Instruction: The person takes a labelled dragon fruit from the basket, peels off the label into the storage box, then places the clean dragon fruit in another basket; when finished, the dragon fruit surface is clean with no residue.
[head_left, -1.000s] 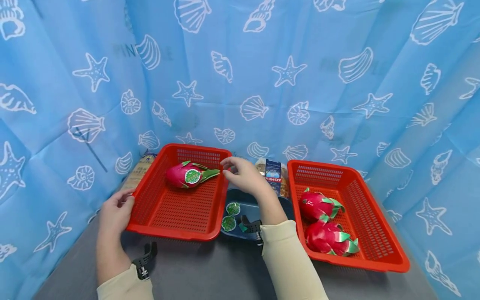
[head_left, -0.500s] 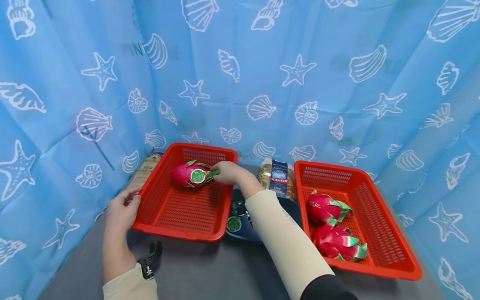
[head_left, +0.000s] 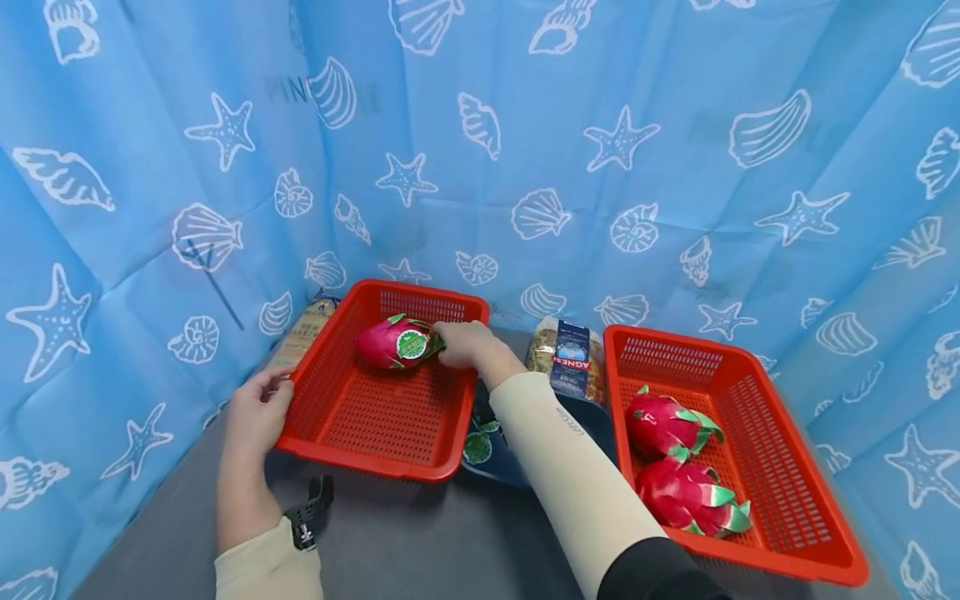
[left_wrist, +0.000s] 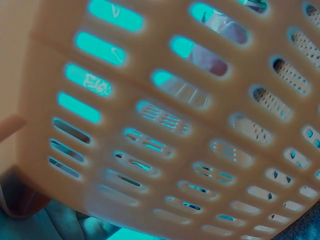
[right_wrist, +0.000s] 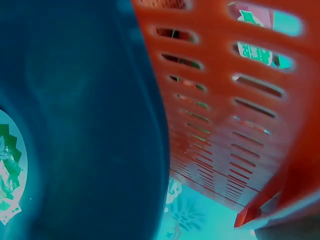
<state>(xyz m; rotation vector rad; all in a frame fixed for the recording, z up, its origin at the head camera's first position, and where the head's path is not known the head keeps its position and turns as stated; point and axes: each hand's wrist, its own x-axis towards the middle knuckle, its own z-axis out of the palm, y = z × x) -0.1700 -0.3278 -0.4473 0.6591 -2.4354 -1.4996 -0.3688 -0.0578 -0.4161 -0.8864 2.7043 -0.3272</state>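
Note:
A pink dragon fruit [head_left: 381,343] with a round green-and-white sticker lies in the left red basket [head_left: 390,469], leafy end to the right. My right hand [head_left: 467,344] reaches over that basket's right rim and grips the fruit's leaves; the fingertips are partly hidden. My left hand [head_left: 257,408] holds the basket's left rim, thumb and fingers at its edge. In the left wrist view, the slotted basket wall [left_wrist: 145,117] covers most of the picture, with a bit of the left hand [left_wrist: 62,222] below. The right wrist view looks along the basket's slotted side [right_wrist: 215,105]; the right hand barely shows there.
A dark blue basin [head_left: 600,425] with round stickers stands between the baskets, partly under my right arm. Behind it lies an AGNESI pasta bag [head_left: 572,358]. The right red basket [head_left: 817,492] holds two dragon fruits [head_left: 697,498]. Another bag [head_left: 307,329] leans behind the left basket.
My right hand has gone from above the left basket's right rim down to the dragon fruit's leaves and taken hold. My left hand stays on the rim. The head view has shifted slightly.

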